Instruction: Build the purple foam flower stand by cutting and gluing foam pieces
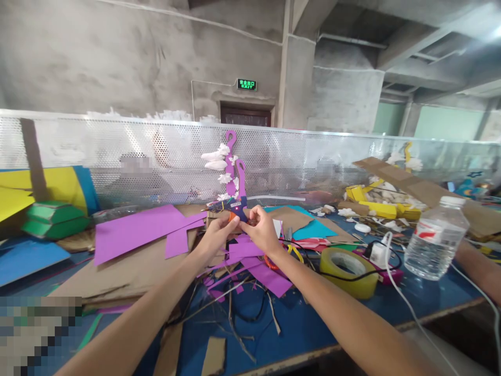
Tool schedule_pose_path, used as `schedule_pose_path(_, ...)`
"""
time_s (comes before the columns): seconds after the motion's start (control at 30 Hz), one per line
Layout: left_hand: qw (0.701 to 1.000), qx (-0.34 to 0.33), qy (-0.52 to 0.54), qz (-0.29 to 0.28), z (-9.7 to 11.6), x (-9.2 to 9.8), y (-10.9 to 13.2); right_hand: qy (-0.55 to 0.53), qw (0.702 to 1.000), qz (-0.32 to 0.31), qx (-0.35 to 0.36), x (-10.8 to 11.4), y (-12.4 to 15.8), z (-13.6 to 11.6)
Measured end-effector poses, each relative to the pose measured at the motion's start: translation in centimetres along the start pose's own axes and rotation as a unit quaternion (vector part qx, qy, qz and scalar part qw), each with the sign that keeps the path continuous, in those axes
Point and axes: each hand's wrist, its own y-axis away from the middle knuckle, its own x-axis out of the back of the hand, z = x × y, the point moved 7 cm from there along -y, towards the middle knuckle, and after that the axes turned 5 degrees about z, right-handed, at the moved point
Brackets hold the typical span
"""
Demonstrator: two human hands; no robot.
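My left hand and my right hand are close together over the middle of the table, fingertips bent inward in a pinch. Whatever lies between the fingers is too small or hidden to name. Just behind them is a dark blue glue gun with a small red light and an orange part, partly covered by my fingers. Beyond it stand purple hook-topped cutouts with white tufts attached. Purple paper scraps lie in a heap below my hands.
Purple sheets rest on cardboard at left, near a green box shape. Rightward are a tape roll, a white plug with cables and a water bottle. Another person's forearm enters at right. A perforated panel stands behind.
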Motion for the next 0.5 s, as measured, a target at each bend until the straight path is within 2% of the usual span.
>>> schedule_pose_path(0.17, 0.995, -0.007, 0.077, 0.060, -0.8, 0.1, 0.0, -0.061, 0.998, -0.016, -0.018, -0.5, 0.2, 0.3)
schedule_pose_path(0.33, 0.989, -0.024, 0.118, 0.088, -0.8, 0.1, 0.1, -0.140, 0.990, -0.029, -0.018, -0.9, 0.4, 0.3)
schedule_pose_path(0.43, 0.991, -0.015, 0.109, 0.078, -1.1, 0.2, 0.0, -0.263, 0.959, -0.029, -0.104, -1.3, 0.2, 1.4)
schedule_pose_path(0.5, 0.993, -0.005, 0.097, 0.065, -1.3, 0.3, 0.0, -0.346, 0.921, 0.013, -0.179, -1.2, 0.1, 2.7)
